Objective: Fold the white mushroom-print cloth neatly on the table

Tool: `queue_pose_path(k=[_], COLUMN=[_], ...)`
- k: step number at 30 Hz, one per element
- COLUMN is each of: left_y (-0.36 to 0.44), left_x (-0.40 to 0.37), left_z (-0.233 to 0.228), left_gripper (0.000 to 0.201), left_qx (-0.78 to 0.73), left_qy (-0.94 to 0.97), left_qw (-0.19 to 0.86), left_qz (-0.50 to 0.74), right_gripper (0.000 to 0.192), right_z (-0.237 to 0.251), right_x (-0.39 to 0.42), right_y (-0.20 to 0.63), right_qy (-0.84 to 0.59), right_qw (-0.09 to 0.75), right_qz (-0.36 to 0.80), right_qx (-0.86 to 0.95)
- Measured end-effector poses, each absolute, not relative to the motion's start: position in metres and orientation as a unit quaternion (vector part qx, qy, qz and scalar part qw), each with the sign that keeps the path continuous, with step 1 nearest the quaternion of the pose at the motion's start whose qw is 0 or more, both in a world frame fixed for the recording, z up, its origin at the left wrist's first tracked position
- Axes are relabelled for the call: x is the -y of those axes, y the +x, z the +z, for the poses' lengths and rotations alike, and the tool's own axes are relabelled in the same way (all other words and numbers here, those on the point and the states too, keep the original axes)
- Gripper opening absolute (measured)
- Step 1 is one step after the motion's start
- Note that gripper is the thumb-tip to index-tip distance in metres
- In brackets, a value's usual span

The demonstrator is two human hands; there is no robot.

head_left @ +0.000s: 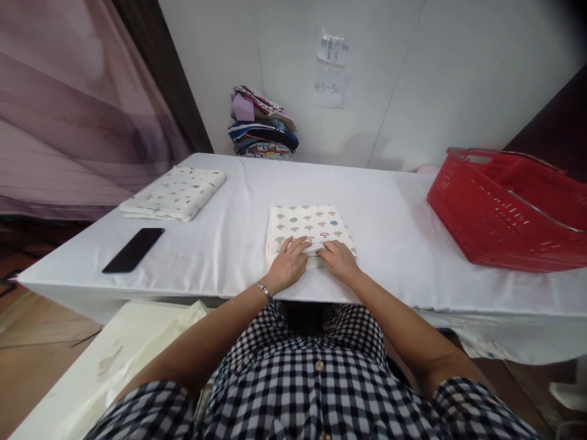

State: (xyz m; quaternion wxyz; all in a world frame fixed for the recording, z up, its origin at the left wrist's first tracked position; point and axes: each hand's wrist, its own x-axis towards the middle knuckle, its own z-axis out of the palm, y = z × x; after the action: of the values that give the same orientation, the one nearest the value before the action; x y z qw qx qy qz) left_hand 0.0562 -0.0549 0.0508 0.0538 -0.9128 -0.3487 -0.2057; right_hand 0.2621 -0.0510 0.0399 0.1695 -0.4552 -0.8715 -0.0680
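Note:
A folded white cloth with grey mushroom-like prints and a few green, blue and red motifs lies flat on the white-covered table in front of me. My left hand grips its near edge, fingers curled over the fabric. Close by on the right, my right hand pinches the same edge, where the cloth bunches up a little between both hands. My thumbs are partly hidden.
Another folded patterned cloth lies at the table's left, with a black phone nearer me. A red plastic basket stands at the right. Folded clothes are stacked behind the table by the wall; paper notes hang above.

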Motion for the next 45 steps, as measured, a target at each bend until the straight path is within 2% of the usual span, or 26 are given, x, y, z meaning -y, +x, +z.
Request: queue_pose_path(k=[10,22,31,36,45], left_y=[0.058,0.056,0.056,0.055,0.055], left_x=[0.052,0.050,0.050,0.050,0.050], left_z=[0.051,0.050,0.050,0.050,0.039], left_gripper=[0.019,0.021,0.021,0.021,0.023], left_qx=[0.388,0.390,0.389,0.384,0.365], left_qy=[-0.882,-0.881,-0.880,-0.883,-0.899], left_qw=[0.002,-0.010,-0.014,0.000,0.060], left_qz=[-0.268,-0.269,-0.272,-0.271,-0.236], right_gripper=[0.019,0.024,0.021,0.020,0.025], right_z=[0.046,0.026,0.029,0.029,0.022], right_x=[0.048,0.055,0.058,0.056,0.061], right_y=[0.266,0.268,0.273,0.276,0.286], right_qy=[-0.422,-0.413,-0.429,-0.422,-0.375], right_qw=[0.153,0.299,0.290,0.274,0.320], right_qz=[-0.038,-0.092,-0.119,-0.131,-0.088], right_qx=[0.893,0.856,0.847,0.854,0.865])
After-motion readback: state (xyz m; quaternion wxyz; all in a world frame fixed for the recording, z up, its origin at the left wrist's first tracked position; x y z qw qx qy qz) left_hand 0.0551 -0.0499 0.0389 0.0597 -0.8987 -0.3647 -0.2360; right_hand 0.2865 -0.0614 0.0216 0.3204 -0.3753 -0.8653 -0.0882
